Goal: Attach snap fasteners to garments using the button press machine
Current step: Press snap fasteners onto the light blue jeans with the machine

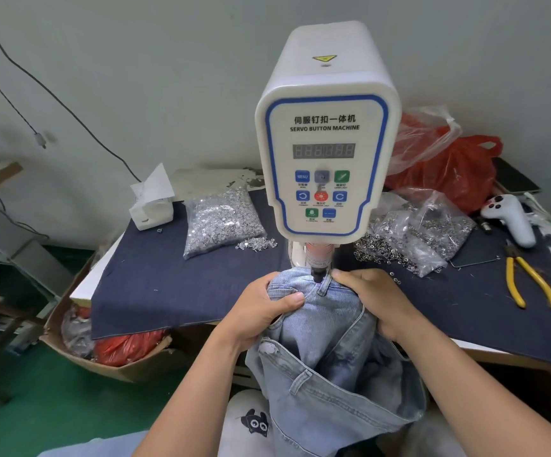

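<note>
Stood at the tabletop's (155,278) front edge: button press machine (325,133). Under its punch, apparently touching: jeans (320,328) waistband, overhanging the edge. Gripped denim either side: left hand (264,308), right hand (374,301). Near the right edge: pliers (531,282).

Yellow-handled pliers (531,282) and a white handheld controller (511,219) are laid on the dark blue table cloth (155,285); a white tissue box (151,206) and red plastic bag (458,173) are set behind.

pale wall (168,61), green floor (36,407), cloth-covered table (155,275).
</note>
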Available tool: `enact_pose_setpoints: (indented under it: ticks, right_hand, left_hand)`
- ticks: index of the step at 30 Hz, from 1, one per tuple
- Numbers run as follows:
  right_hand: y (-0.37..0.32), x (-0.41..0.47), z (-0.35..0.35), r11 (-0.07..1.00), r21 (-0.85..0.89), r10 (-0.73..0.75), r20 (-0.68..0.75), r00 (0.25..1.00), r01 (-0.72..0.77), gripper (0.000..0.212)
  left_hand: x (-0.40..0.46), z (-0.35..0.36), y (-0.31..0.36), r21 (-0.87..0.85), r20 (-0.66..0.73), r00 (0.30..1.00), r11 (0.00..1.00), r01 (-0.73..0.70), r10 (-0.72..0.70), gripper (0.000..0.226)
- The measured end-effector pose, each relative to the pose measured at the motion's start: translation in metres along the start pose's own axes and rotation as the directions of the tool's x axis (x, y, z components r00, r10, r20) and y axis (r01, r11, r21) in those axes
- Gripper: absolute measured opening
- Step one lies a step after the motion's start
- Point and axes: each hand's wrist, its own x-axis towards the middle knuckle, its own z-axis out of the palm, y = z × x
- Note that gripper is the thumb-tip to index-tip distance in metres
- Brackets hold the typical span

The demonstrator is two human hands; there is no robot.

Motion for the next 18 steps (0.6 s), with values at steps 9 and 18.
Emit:
enact_pose_setpoints:
  ticks: [9, 18]
  right_hand:
    - [-0.0018, -0.0042, 0.0014, 1.000, -0.020, -0.016, -0.005, 1.000, 0.016, 0.042]
    - [-0.0022, -0.0022, 0.0021, 1.000, -0.017, 0.002, -0.011, 1.000, -0.002, 0.038]
  left_hand:
    - [0.0002, -0.0027, -0.0012, 0.026, 0.016, 1.000, 1.000, 0.005, -0.006, 0.049]
    - [0.0020, -0.0039, -0.0001, 0.004, 0.048, 0.999, 1.000, 0.003, -0.004, 0.052]
